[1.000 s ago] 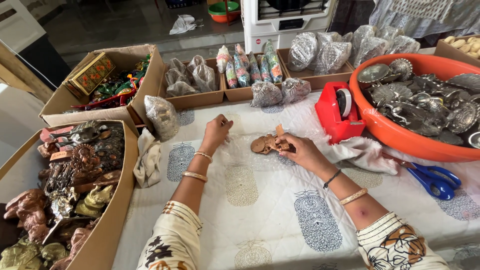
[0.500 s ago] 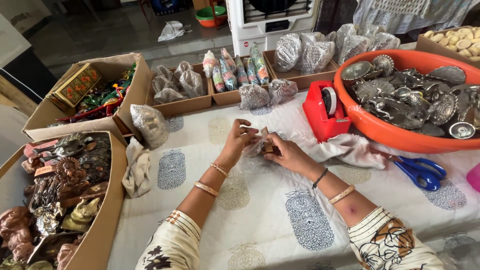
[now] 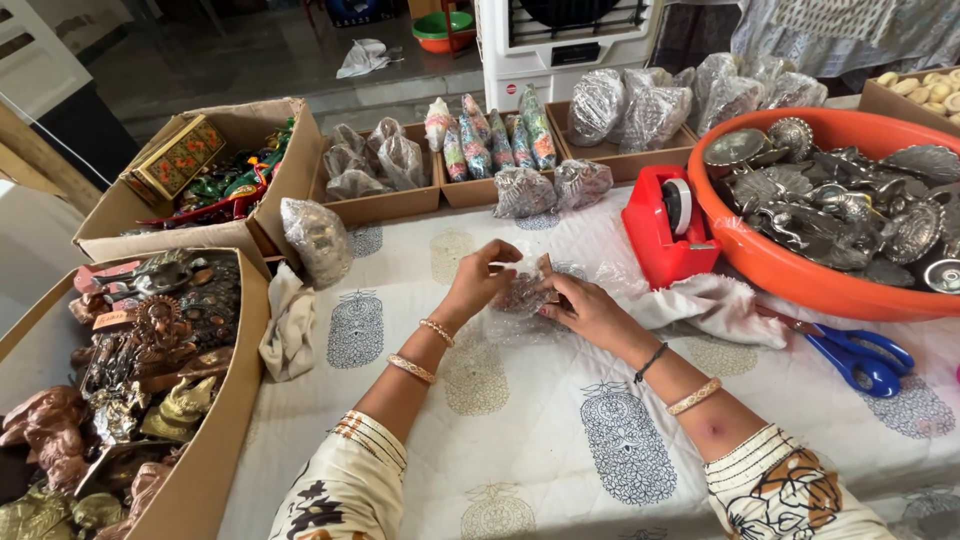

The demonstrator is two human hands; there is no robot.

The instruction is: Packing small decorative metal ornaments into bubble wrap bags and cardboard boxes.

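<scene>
While my left hand and right hand are pinching the crinkly clear wrap around the small metal ornament, I am judging the piece rigid and light, its film slippery, best gripped at the edges.

Red tape dispenser sits at 1 o'clock of the white printed cloth. Orange tub of silver metal pieces occupies 2 o'clock. Blue-handled scissors lie at 3 o'clock. Cardboard box of bronze figurines stands at 9 o'clock.

Both hands, left hand and right hand, pinch small metal piece in clear wrap; tape dispenser at 2 o'clock.
</scene>
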